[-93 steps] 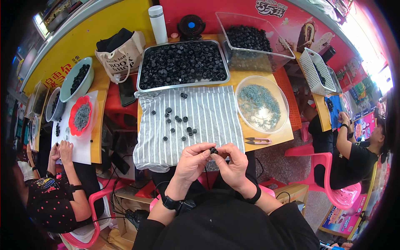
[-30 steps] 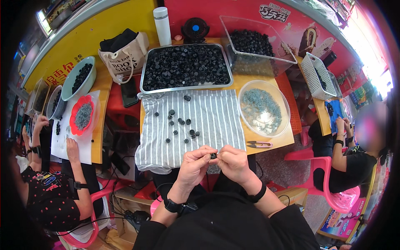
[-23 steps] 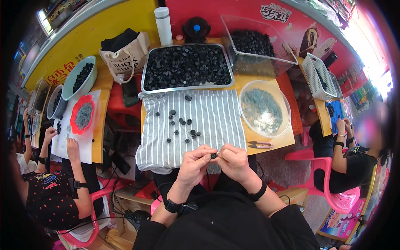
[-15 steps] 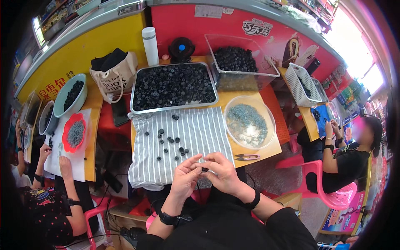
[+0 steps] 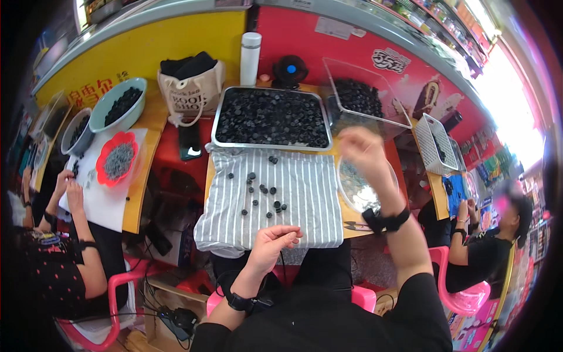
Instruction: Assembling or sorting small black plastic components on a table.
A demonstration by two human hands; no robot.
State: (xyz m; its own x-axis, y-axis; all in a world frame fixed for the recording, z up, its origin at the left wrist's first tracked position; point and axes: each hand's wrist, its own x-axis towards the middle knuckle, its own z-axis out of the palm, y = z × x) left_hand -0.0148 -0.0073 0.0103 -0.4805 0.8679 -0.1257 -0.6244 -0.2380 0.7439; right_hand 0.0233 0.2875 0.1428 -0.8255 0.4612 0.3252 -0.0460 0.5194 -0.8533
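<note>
Cloth (image 5: pixel 311 193) in grey and white stripes covers the near part of the desk (image 5: pixel 336 144), with small black parts (image 5: pixel 264 189) scattered over it. The person sitting in front of me has the left hand (image 5: pixel 272 249) at its near edge, thumb and fingers pinched together; I can't tell whether something sits between them. The right hand (image 5: pixel 365 151) is up, blurred, fingers curled, over the far side of a clear round basin (image 5: pixel 366 202); whether it grips anything I can't make out. Beyond the cloth stands a metal tray (image 5: pixel 272 147) heaped with black pieces, and to its right a clear tub (image 5: pixel 363 120) with more. Snips (image 5: pixel 356 226) lie just beside the basin, partly behind the right wrist.
</note>
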